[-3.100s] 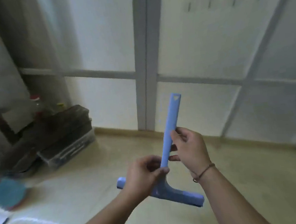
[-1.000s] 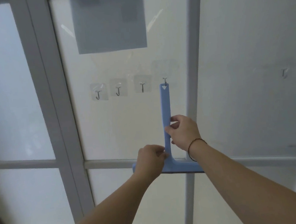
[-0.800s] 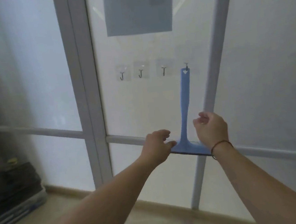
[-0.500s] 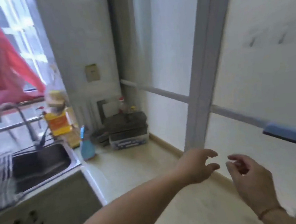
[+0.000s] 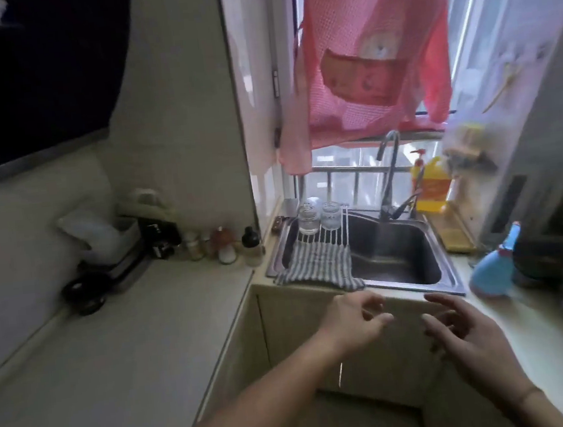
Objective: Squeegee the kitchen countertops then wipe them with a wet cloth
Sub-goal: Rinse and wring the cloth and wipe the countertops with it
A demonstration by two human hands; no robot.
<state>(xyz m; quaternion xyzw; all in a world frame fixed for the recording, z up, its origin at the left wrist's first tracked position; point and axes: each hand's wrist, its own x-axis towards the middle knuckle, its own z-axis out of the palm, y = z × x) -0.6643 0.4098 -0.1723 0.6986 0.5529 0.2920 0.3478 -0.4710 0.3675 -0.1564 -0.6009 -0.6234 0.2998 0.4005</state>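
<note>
A grey striped cloth (image 5: 316, 264) lies draped over the left edge of the steel sink (image 5: 397, 257), under a wire rack. My left hand (image 5: 354, 320) and my right hand (image 5: 463, 330) hover in front of the sink cabinet, just below the cloth, both with relaxed fingers and holding nothing. The pale countertop (image 5: 124, 349) runs along the left wall and continues on the right of the sink. The blue squeegee is out of view.
Two glass jars (image 5: 318, 218) stand on the wire rack. Spice bottles (image 5: 228, 244) and a dark appliance (image 5: 112, 260) line the left counter's back. A blue spray bottle (image 5: 495, 270) and a yellow detergent jug (image 5: 430, 187) sit right of the tap (image 5: 388, 172). A pink apron (image 5: 371, 49) hangs above.
The squeegee was hung on a window hook and both hands let go of it. The view swung left to the sink; both empty hands now sit before the cabinet.
</note>
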